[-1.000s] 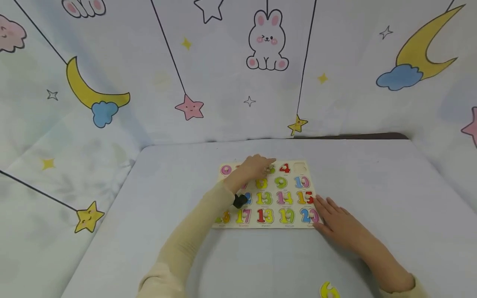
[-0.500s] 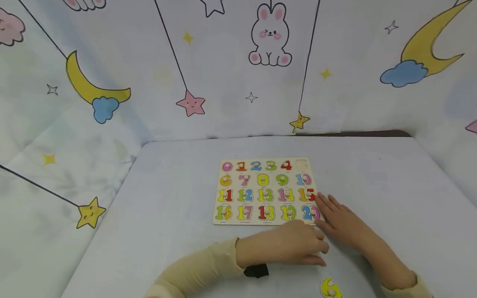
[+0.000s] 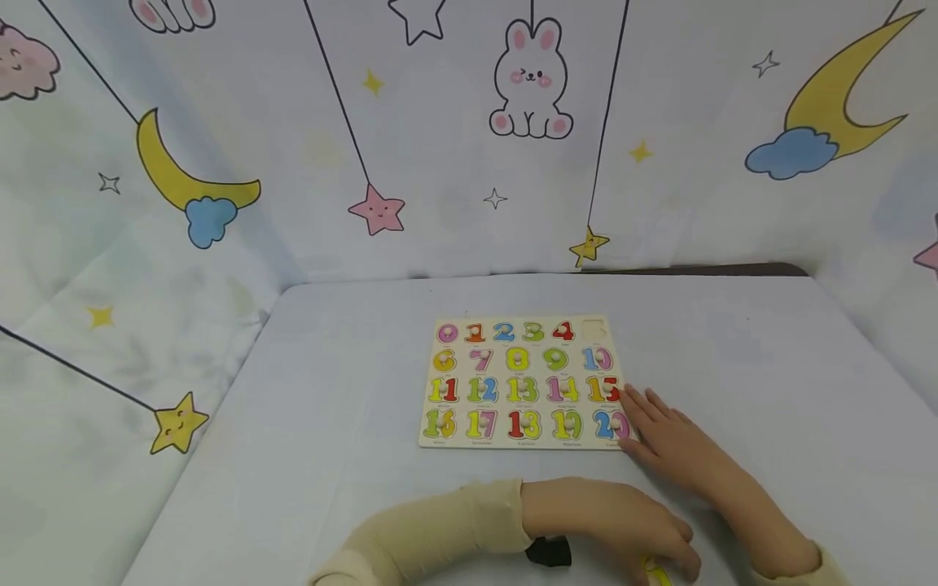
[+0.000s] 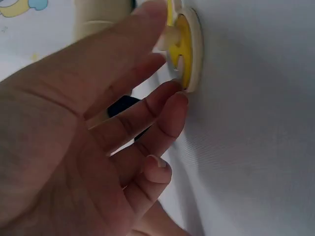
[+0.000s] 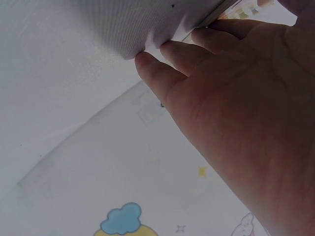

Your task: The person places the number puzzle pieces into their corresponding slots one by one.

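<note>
A pale wooden number puzzle board [image 3: 501, 448] lies mid-table, filled with colourful knobbed numbers except for one bare recess [image 3: 594, 330] at its top right. My left hand [image 3: 611, 517] reaches down near the front edge of the view, its fingers curled around a yellow number puzzle piece [image 3: 659, 576]. In the left wrist view, thumb and fingers surround the wooden knob of this yellow piece [image 4: 186, 51], which lies close on the white cloth; the hand hides part of it. My right hand [image 3: 677, 448] lies flat with straight fingers, fingertips at the board's lower right edge.
White cloth [image 3: 330, 391] covers the table around the board. Behind and to the left hangs a printed curtain [image 3: 440, 146] with moons, stars and a rabbit. A black wrist strap piece [image 3: 550, 552] shows beneath the left forearm.
My left hand has come from the board's top row down and rightward to the yellow number piece, uncovering the board. The right hand stays at the board's edge.
</note>
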`<move>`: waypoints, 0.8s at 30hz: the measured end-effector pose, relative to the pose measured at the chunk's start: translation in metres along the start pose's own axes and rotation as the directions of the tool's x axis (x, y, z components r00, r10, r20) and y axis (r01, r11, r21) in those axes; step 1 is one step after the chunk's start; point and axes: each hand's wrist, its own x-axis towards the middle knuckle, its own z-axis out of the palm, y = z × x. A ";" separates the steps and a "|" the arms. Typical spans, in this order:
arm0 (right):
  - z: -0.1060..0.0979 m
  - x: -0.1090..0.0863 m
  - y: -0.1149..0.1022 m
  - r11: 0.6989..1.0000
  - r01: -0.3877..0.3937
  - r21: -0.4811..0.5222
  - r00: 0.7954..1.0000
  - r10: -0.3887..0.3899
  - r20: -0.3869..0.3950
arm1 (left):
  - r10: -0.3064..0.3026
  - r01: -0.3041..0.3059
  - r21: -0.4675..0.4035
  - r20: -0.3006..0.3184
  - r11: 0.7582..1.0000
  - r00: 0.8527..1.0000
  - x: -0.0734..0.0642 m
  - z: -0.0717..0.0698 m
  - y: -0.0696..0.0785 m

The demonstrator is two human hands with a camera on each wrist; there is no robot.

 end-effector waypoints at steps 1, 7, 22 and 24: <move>0.000 0.000 0.000 1.000 0.000 0.000 1.000 0.000 0.000 | -0.001 0.001 0.001 0.012 1.000 1.000 0.003 0.001 -0.001; -0.001 -0.001 -0.004 1.000 -0.013 0.013 1.000 0.013 0.003 | -0.015 0.015 -0.013 0.019 1.000 1.000 0.011 0.003 -0.006; -0.001 -0.001 -0.003 1.000 -0.019 -0.004 1.000 0.019 0.000 | -0.047 0.045 -0.060 -0.035 0.997 0.998 0.003 0.001 0.004; -0.001 -0.001 -0.003 1.000 -0.021 -0.001 1.000 0.021 0.001 | -0.045 0.042 -0.067 -0.048 0.997 0.998 0.001 0.001 0.005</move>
